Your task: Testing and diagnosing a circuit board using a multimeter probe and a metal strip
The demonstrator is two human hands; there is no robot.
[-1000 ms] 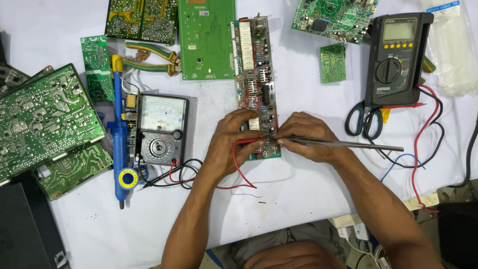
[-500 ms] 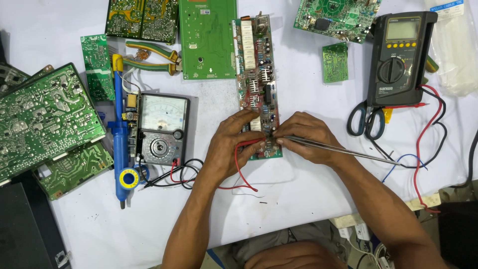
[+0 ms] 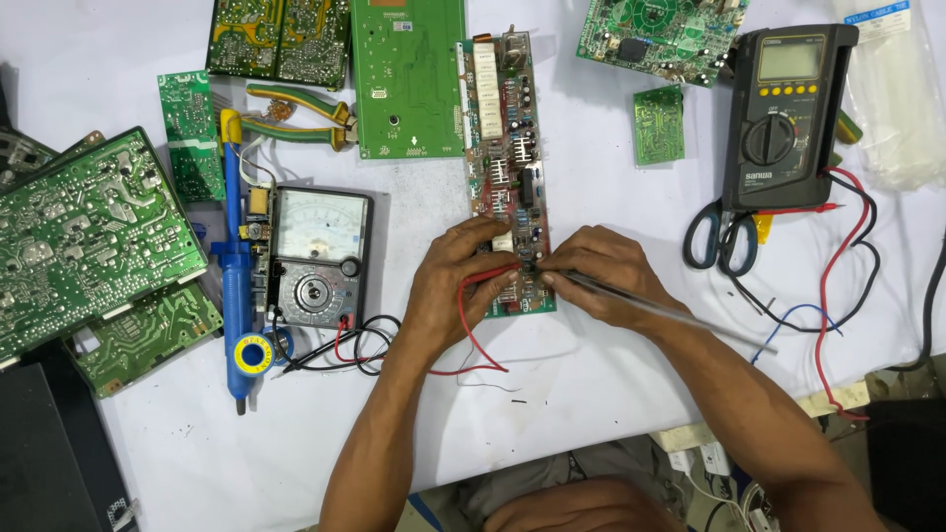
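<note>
A white table (image 3: 611,394) seen from above, crowded with electronics. At the far left lie green circuit boards (image 3: 84,236). Just right of them, a blue desoldering pump (image 3: 235,286) lies lengthwise beside an analog multimeter (image 3: 317,258), whose red and black leads (image 3: 345,350) coil near it. Farther back are yellow-green pliers (image 3: 296,113) and a large green board (image 3: 407,74).

In the middle, a long narrow circuit board (image 3: 505,148) runs from far to near. Both hands rest on its near end. The left hand (image 3: 461,281) is closed narrowly on a red probe (image 3: 493,276), its tip on the board. The right hand (image 3: 601,276), just beside it, pinches a thin grey metal rod (image 3: 680,317) that trails off to the right.

Further right lie blue-handled scissors (image 3: 717,236), a dark digital multimeter (image 3: 783,113) with red and black wires (image 3: 847,256), and a clear plastic bag (image 3: 892,94).
</note>
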